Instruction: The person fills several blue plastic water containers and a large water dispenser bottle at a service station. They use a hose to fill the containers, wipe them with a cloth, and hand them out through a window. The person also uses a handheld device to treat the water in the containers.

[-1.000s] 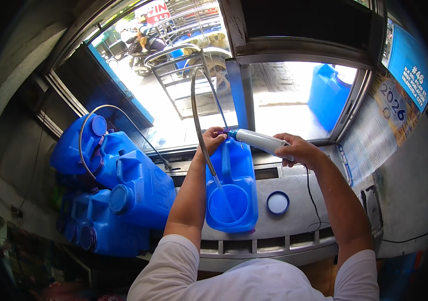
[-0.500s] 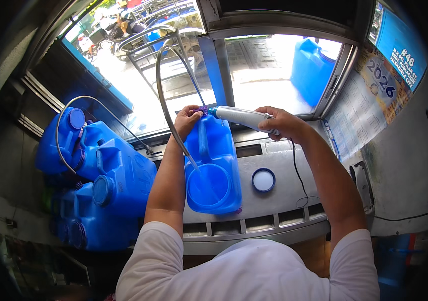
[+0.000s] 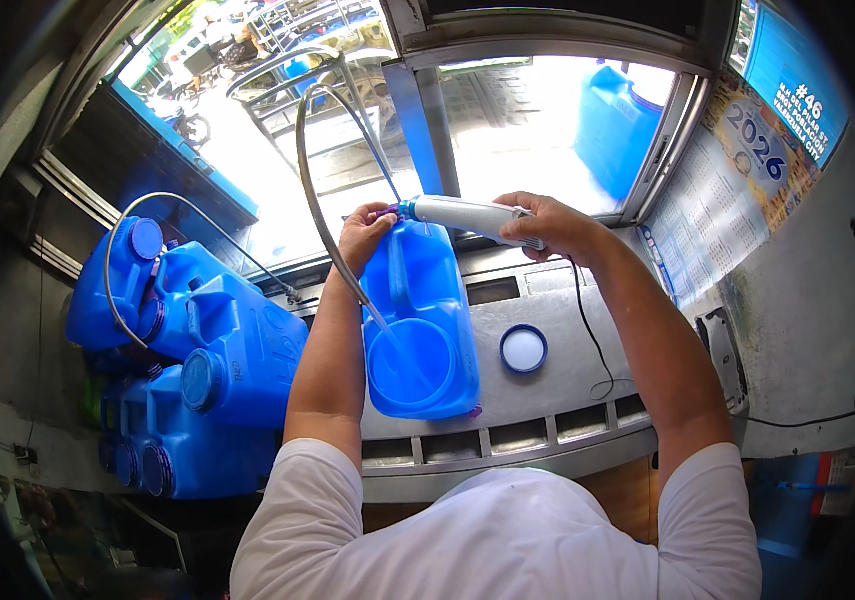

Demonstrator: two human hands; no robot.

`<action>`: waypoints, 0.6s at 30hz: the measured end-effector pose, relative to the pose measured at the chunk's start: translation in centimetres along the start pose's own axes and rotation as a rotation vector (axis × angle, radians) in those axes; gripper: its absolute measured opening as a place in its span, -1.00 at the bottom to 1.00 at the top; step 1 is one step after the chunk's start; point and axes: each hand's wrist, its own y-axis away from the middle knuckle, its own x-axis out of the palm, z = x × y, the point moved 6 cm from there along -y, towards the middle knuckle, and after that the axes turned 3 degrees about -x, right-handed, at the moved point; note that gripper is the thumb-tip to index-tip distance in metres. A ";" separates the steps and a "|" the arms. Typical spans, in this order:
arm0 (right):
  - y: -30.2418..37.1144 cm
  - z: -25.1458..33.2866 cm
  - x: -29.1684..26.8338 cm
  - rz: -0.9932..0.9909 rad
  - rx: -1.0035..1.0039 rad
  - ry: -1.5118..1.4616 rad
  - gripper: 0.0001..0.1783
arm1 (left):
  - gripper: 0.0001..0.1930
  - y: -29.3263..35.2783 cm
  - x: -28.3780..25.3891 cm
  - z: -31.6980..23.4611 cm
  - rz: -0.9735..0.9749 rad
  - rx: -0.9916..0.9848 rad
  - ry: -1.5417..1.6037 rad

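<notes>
An upright blue water jug (image 3: pixel 452 300) stands in front of me with its wide round mouth uncovered. My left hand (image 3: pixel 361 240) is closed, pinching a small purple cap or fitting (image 3: pixel 383 211) at the jug's far top edge. A silver, corded, hair-dryer-like heat tool (image 3: pixel 465 214) is gripped in my right hand (image 3: pixel 555 228). Its blue tip points left and meets or nearly meets the purple piece; I cannot tell which. A curved hose (image 3: pixel 304 165) arches over my left forearm, its pale end reaching into the jug's mouth.
A blue-rimmed round lid (image 3: pixel 523 349) lies on the metal counter (image 3: pixel 587 320) right of the jug. Several blue jugs (image 3: pixel 247 340) are stacked at left, with another hose (image 3: pixel 119 280) looping over them. The tool's black cord (image 3: pixel 584 310) trails over the counter. Window frames (image 3: pixel 427 140) bound the far side.
Both hands, the heat tool and the jug appear slightly further left, along with the whole scene. The heat tool has tilted a little, and my left fingers have shifted on the purple piece.
</notes>
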 end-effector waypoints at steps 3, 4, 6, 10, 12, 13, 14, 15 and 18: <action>-0.1 -0.5 -0.2 0.011 0.008 -0.011 -0.26 | -0.65 0.0 0.0 0.0 -0.024 0.024 -0.030; 0.0 -0.5 -0.2 0.016 0.006 -0.016 -0.26 | -0.65 -0.1 -0.1 0.1 -0.040 0.036 -0.047; 0.2 -0.5 0.0 0.026 0.001 -0.029 -0.26 | -0.66 -0.7 -0.6 1.1 -0.042 0.077 -0.039; 0.4 -0.3 0.1 0.032 -0.016 -0.037 -0.27 | -0.69 -1.1 -0.7 1.6 -0.012 0.169 0.008; 0.4 -0.3 0.1 0.037 -0.014 -0.038 -0.27 | -0.71 -1.1 -0.5 1.5 -0.018 0.197 0.010; 0.4 -0.2 0.1 0.036 -0.010 -0.032 -0.27 | -0.72 -1.1 -0.6 1.4 -0.023 0.211 0.011; 0.4 -0.1 0.2 0.036 -0.006 -0.026 -0.27 | -0.73 -1.1 -0.6 1.5 -0.014 0.200 0.017; 0.4 -0.1 0.2 0.037 -0.002 -0.019 -0.27 | -0.73 -1.2 -0.6 1.6 -0.006 0.188 0.023; 0.1 -0.1 0.3 0.024 -0.012 -0.014 -0.27 | -0.75 -1.1 -0.7 1.6 -0.013 0.159 0.013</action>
